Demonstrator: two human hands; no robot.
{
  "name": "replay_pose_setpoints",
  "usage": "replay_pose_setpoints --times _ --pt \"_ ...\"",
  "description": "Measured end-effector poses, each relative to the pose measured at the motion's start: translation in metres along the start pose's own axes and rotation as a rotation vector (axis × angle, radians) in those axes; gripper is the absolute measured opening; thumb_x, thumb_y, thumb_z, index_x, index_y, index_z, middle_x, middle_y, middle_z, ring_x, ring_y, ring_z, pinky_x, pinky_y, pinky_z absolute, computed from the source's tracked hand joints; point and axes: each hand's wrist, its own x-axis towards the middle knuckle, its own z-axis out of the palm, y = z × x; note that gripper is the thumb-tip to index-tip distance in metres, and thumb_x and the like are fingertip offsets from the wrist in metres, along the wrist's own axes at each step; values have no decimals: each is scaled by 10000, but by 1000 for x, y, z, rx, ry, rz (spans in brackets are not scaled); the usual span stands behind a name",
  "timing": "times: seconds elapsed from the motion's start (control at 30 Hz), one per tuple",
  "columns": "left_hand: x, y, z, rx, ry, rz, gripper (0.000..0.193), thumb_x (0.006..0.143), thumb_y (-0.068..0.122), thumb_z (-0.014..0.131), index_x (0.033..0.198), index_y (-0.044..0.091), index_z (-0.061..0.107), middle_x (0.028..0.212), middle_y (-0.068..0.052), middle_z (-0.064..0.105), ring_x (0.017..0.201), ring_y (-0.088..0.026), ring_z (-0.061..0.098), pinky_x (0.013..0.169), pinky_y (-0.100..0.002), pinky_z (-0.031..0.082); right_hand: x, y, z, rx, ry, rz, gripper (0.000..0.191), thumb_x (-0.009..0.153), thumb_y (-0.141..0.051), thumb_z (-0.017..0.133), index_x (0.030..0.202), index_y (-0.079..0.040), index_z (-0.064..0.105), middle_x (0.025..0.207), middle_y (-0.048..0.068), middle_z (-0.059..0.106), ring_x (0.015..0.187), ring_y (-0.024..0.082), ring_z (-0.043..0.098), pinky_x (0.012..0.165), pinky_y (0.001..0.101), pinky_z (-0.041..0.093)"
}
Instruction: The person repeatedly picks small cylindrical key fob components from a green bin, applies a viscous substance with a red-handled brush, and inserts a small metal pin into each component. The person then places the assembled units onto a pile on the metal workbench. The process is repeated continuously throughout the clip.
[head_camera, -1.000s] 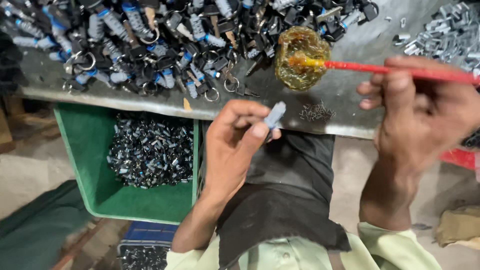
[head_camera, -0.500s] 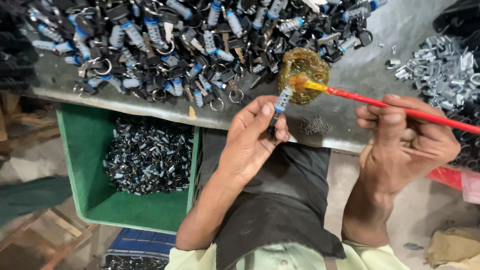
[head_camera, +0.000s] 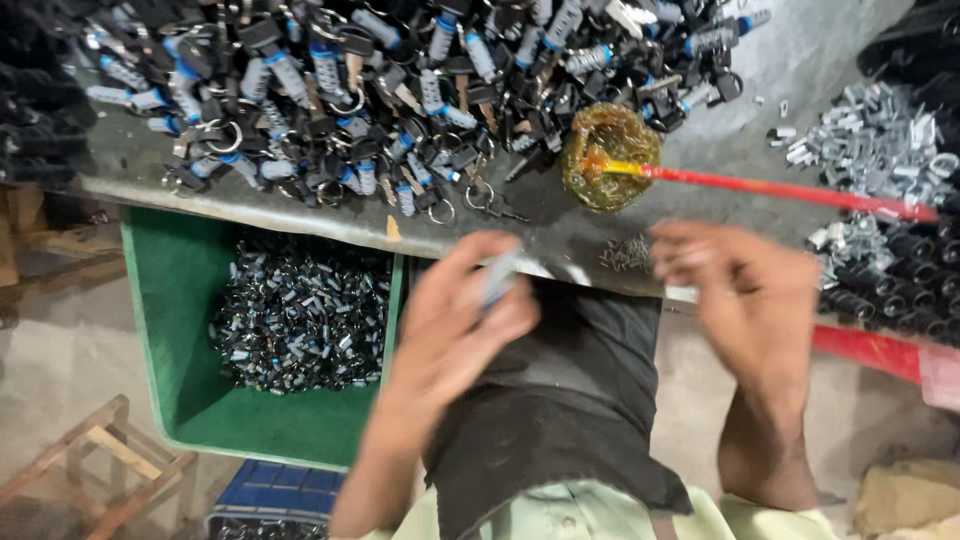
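Observation:
My left hand (head_camera: 450, 325) is over my lap at the table's front edge, pinching a small grey-blue piece (head_camera: 497, 279) between thumb and fingers. My right hand (head_camera: 752, 300) hovers blurred just to the right, fingers spread, nothing seen in it. A red-handled brush (head_camera: 790, 191) lies with its yellow tip in a round amber glue jar (head_camera: 608, 160); its handle runs right across the table, just above my right hand and apart from it.
A big heap of black and blue key-ring parts (head_camera: 350, 100) covers the grey table (head_camera: 740, 90). Silver clips (head_camera: 880, 140) and black parts (head_camera: 895, 300) lie at right. Small pins (head_camera: 625, 253) lie by the edge. A green crate (head_camera: 165, 300) with metal bits stands below left, beside a wooden stool (head_camera: 110, 460).
My right hand has let go of the red brush, which now rests in the jar, and dropped toward my lap. The left hand pulled the small piece back from the jar.

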Motion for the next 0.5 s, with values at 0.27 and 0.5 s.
replay_pose_setpoints --times 0.27,0.5 --pt "-83 99 -59 1937 146 186 206 950 197 678 1114 97 755 1198 -126 685 1128 -313 638 951 -428 494 -27 27 50 -435 -159 -318 420 810 -204 842 1221 -173 760 919 30 622 788 238 507 659 375 466" --pt "55 72 16 2253 355 811 261 965 73 744 1213 124 681 1116 -97 585 1061 -309 600 884 -443 498 -28 33 56 -450 -107 -354 323 812 -60 833 1100 -195 784 903 12 618 828 229 530 683 359 464"
